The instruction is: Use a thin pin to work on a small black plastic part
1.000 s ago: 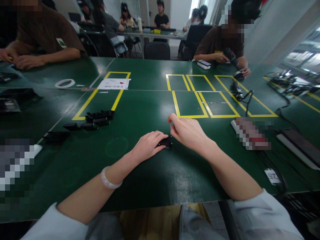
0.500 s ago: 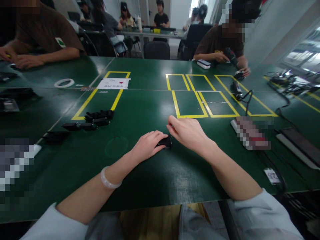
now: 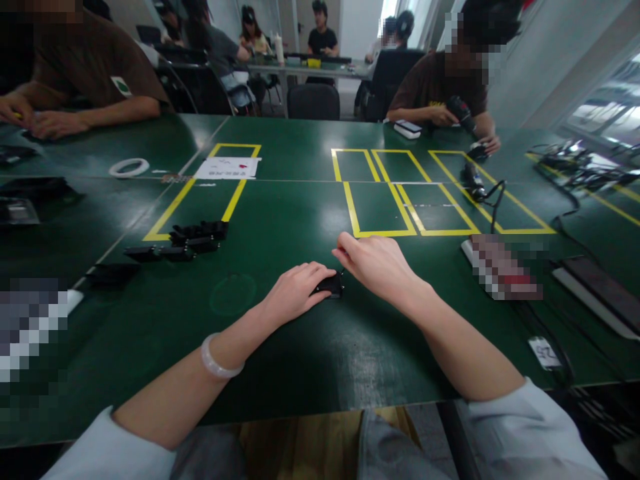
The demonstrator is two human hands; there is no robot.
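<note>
A small black box-shaped part [image 3: 334,288] lies on the green table [image 3: 295,360] in front of me. My left hand [image 3: 300,287] is closed on it from the left, fingers over its top and thumb along its near side. Just to the right, my right hand [image 3: 373,263] is curled with its fingertips pinched together above the part's right end. A thin dark tip shows under those fingertips; what it belongs to is hidden by the hand. Several similar black parts [image 3: 177,251] lie in a cluster to the left.
Yellow tape rectangles [image 3: 383,233] mark the table ahead. A white paper sheet [image 3: 229,168] and a white tape roll [image 3: 129,167] lie at the far left. Right are a cabled device [image 3: 474,181] and a blurred box [image 3: 500,267]. Co-workers sit opposite; one holds a power screwdriver [image 3: 461,113].
My right hand has shifted very slightly, and the thin dark tip beneath its fingers shows a little more. My left hand stays on the black part.
</note>
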